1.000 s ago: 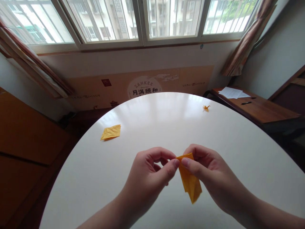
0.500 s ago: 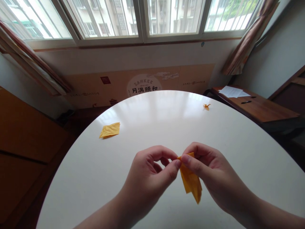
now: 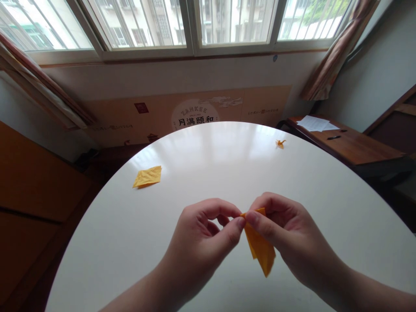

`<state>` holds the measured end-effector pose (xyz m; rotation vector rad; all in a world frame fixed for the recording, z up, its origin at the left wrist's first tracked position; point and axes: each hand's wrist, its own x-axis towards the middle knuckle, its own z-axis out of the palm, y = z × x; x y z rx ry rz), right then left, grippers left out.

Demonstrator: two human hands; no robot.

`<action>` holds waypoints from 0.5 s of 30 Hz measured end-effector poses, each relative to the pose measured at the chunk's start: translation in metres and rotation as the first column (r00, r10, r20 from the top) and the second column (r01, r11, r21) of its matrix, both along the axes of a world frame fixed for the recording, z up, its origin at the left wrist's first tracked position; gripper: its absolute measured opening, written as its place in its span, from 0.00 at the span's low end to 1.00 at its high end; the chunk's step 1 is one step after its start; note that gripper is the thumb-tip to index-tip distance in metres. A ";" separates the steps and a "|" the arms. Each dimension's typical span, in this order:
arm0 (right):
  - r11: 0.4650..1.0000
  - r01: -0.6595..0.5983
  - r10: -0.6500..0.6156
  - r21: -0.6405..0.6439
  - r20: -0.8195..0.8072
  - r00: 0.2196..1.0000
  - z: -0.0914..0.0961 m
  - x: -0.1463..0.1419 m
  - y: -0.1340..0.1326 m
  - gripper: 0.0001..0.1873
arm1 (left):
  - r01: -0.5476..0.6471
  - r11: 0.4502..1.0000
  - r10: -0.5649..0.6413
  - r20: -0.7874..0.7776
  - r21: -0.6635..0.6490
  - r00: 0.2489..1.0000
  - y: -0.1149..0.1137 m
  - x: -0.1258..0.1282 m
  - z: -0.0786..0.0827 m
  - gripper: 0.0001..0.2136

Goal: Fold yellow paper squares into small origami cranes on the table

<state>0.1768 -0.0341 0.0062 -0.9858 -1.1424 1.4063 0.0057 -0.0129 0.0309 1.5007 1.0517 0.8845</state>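
Between my two hands hangs a piece of folded yellow-orange paper [image 3: 262,249], its pointed end down, above the white round table [image 3: 208,173]. My left hand [image 3: 208,234] pinches the paper's upper left corner between thumb and forefinger. Close beside it, my right hand [image 3: 282,225] grips the upper part, the thumb pressed flat on the front. The right fingers hide some of the paper's far side. A creased yellow paper sheet [image 3: 147,176] lies at the table's left. Toward the far right edge stands a small folded paper crane [image 3: 280,144].
Right of the table is a brown wooden desk [image 3: 351,143] with white papers [image 3: 316,123] and a small dark object on it. Behind stand a printed cardboard panel [image 3: 227,110] and a barred window [image 3: 169,26]. Curtains [image 3: 338,52] hang at both sides.
Both hands keep their pinch on the folded paper. Its lower flaps have shifted slightly, with the left flap showing less below. The view has moved a little.
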 end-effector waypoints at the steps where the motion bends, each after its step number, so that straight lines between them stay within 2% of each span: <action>1: 1.000 0.001 -0.001 0.003 0.002 1.000 0.000 0.000 0.000 0.17 | 0.000 1.000 0.000 0.004 -0.004 1.000 0.000 0.000 0.000 0.05; 5: 1.000 0.010 -0.010 0.009 0.012 1.000 0.002 0.000 0.001 0.17 | 0.003 1.000 -0.002 0.019 -0.024 1.000 0.001 0.000 0.000 0.06; 9: 1.000 0.023 -0.024 0.013 0.027 0.999 0.000 -0.001 0.001 0.17 | 0.012 0.995 -0.008 0.041 -0.103 0.999 0.002 0.000 -0.002 0.09; 15: 1.000 0.001 -0.001 0.003 -0.029 1.000 -0.001 -0.001 0.002 0.13 | -0.018 0.988 0.034 0.102 -0.152 0.994 0.005 -0.002 -0.004 0.10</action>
